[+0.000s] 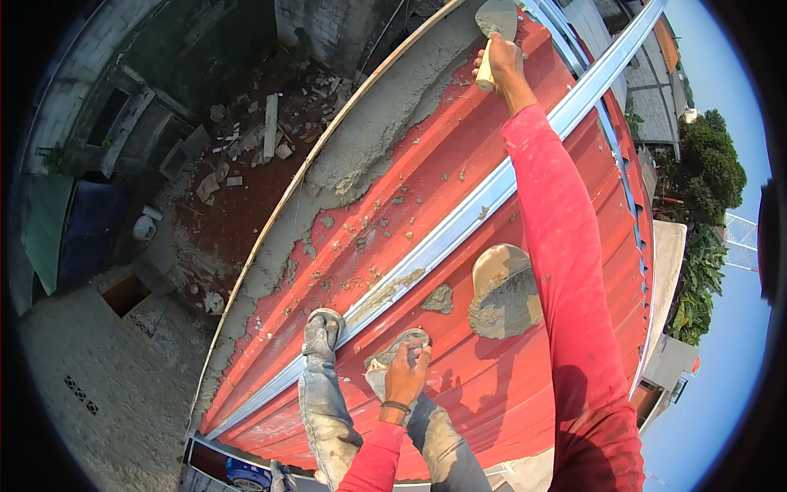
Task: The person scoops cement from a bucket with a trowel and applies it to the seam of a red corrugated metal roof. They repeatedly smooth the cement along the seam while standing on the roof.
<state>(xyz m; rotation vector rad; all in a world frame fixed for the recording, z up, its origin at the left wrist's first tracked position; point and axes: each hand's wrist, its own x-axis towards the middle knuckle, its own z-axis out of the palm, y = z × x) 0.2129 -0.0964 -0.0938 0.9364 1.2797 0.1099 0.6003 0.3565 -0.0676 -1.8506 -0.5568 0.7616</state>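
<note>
At the far upper edge of a red corrugated metal roof, my right hand is closed around the light handle of a trowel. The trowel's blade lies at the far end of a rough grey mortar strip along the roof's left edge. My left hand hangs low above my sandalled foot, fingers loosely bent and apart, with nothing visible in them. Right of it, a tan rounded container with wet grey mortar rests on the roof. A mortar lump sits beside the container.
A silvery metal channel crosses the roof diagonally, beside my other foot. A thin pale board borders the mortar on the left. Beyond it is a drop to a rubble-strewn yard. Mortar crumbs dot the roof. Trees stand at right.
</note>
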